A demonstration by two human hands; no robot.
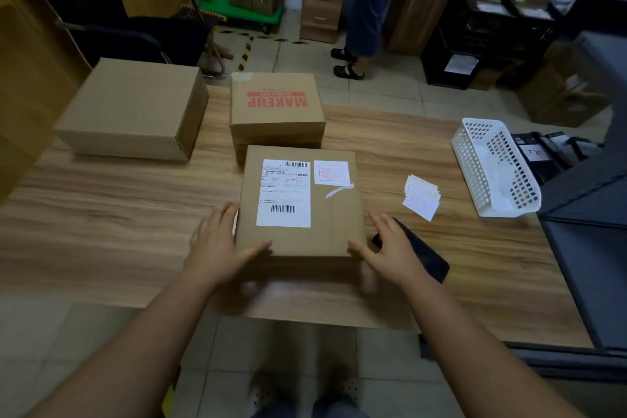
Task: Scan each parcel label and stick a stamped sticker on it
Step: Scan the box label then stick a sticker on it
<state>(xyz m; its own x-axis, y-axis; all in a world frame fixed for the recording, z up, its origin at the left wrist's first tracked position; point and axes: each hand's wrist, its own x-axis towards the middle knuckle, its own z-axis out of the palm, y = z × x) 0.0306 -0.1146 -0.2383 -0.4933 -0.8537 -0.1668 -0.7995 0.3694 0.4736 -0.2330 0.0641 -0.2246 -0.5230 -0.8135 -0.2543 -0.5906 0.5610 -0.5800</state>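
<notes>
Both forearms reach forward over the near edge of the wood-grain counter (101, 214). The left hand (220, 244) and right hand (390, 248) press flat against opposite sides of a flat brown cardboard parcel (302, 234), fingers (217, 217) straight and slightly apart, thumbs lying on its top near corners. The parcel sits at the counter's middle, long axis running away from the person. Its white barcoded shipping label (284, 193) has print too small to read; beside it sits a white sticker with a red stamp (331, 172). Behind, a brown carton (276, 102) reads "MAKEUP" in red, upside down.
</notes>
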